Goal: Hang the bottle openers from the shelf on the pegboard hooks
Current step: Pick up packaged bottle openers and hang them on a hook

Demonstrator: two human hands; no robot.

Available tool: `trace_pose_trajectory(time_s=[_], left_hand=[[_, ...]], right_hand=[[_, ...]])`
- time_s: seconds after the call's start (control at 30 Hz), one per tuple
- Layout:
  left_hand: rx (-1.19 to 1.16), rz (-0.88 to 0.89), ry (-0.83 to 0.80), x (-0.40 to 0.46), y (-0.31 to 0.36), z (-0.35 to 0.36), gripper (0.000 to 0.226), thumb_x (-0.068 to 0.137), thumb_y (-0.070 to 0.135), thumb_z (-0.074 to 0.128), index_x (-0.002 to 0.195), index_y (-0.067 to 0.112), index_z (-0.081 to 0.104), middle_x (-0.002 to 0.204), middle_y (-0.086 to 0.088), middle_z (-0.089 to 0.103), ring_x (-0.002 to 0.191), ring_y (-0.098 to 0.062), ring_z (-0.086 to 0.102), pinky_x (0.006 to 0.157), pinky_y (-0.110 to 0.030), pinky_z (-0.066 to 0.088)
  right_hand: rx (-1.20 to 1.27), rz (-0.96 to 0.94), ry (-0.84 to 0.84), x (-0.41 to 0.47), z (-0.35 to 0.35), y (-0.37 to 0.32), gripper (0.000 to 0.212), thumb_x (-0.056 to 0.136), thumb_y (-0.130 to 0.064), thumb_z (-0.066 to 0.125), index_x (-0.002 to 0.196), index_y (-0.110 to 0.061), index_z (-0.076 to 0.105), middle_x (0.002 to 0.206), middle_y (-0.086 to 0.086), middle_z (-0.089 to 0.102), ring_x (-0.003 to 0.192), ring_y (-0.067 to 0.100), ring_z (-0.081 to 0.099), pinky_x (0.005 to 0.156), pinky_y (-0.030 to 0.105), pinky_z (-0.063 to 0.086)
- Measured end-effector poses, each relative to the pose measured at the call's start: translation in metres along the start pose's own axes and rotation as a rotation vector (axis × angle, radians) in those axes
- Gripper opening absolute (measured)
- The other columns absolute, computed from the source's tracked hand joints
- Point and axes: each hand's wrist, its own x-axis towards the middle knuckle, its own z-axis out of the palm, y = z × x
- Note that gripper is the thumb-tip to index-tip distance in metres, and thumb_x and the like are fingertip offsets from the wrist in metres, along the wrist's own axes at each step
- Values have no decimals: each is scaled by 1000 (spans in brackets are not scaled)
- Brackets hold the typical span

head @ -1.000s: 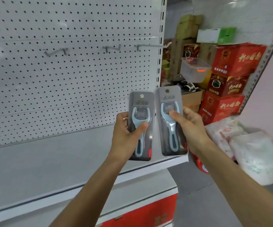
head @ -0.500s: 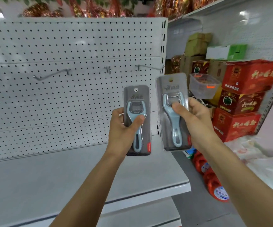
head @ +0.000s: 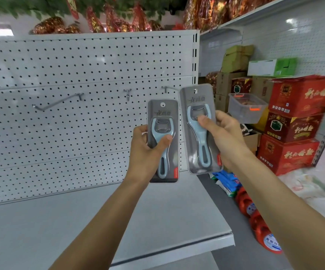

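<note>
Both packs are lifted off the shelf (head: pixel 99 221) and held up in front of the pegboard (head: pixel 80 123), so the step in hand is, I think, the carrying of them to the hooks; neither is hung yet. The left hand (head: pixel 148 151) grips the left bottle opener pack (head: pixel 163 141) around its lower half, thumb pressed on the front, the other fingers curled behind it. The right hand (head: pixel 224 137) grips the right bottle opener pack (head: pixel 198 129) in the same way, thumb on the front near the metal head, fingers behind. This right pack stands higher, and its hang hole looks very near the tip of the right hook (head: pixel 167 88), maybe already touching it; I cannot tell. The middle hook (head: pixel 127 93) is up and to the left of the left pack, apart from it, and the long left hook (head: pixel 58 101) is further left. The next move probably asks to line each small hole with a hook tip and then push the pack toward the board. The holes are small, so the aim must be careful, one hand at a time perhaps.
</note>
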Motion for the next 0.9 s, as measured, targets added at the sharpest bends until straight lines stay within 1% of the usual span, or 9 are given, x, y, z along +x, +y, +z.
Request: trace_pose_trajectory(time_s=[0.07,0.13,0.27,0.37,0.6,0.73,0.8,0.83,0.9], left_hand=[[14,-1,-1,3,-3,-2,42,81,28,77,110,27,47,104,5,69,92,-10,70,84,-33,57],[10,-5,10,6,-5,-5,41,81,27,76,109,28,47,104,5,69,91,-10,70,83,-32,57],[6,-10,30,11,-11,-10,35,82,27,75,102,33,47,103,5,69,90,-9,70,79,-30,58],[-11,-14,34,15,-14,-12,34,82,26,75,100,33,47,101,6,69,89,-8,70,75,-23,56],[-21,-26,30,30,-20,-12,36,81,28,76,101,35,47,104,7,68,90,-7,69,81,-29,57],[-25,-34,33,36,-23,-11,42,82,28,75,113,28,47,103,9,68,89,-5,70,81,-29,58],[-31,-28,41,37,-22,-10,43,82,27,75,114,26,47,103,8,68,86,-2,69,76,-21,57],[-36,-21,46,37,-22,-9,42,82,26,75,113,26,47,102,7,68,83,0,69,72,-16,56],[-36,-13,60,36,-21,-7,39,82,25,75,110,27,48,100,7,69,80,1,69,67,-12,54]], right_hand=[[-4,23,7,4,1,4,18,90,-14,64,108,-10,66,101,10,74,91,26,71,81,41,58],[-13,33,6,10,2,7,21,91,-12,63,111,-8,66,102,12,73,87,24,71,79,38,59],[-14,66,-10,23,7,13,19,92,-10,61,109,-7,66,100,13,73,82,22,70,75,35,61],[-46,75,-8,39,12,19,17,91,-10,62,107,-7,66,101,16,72,85,26,70,80,40,60],[-117,109,35,82,22,43,8,86,-17,70,93,-14,72,94,13,75,90,33,71,87,50,56],[-123,111,60,99,28,53,12,84,-18,72,92,-10,71,94,18,73,82,32,69,85,56,55],[-125,119,61,105,30,56,16,84,-18,72,95,-8,71,93,15,74,83,30,70,84,49,57],[-127,119,61,109,30,57,17,84,-18,72,96,-7,70,91,13,74,84,29,71,80,43,59],[-133,117,60,114,30,59,15,85,-17,72,92,-5,69,82,7,72,72,20,70,62,26,57]])
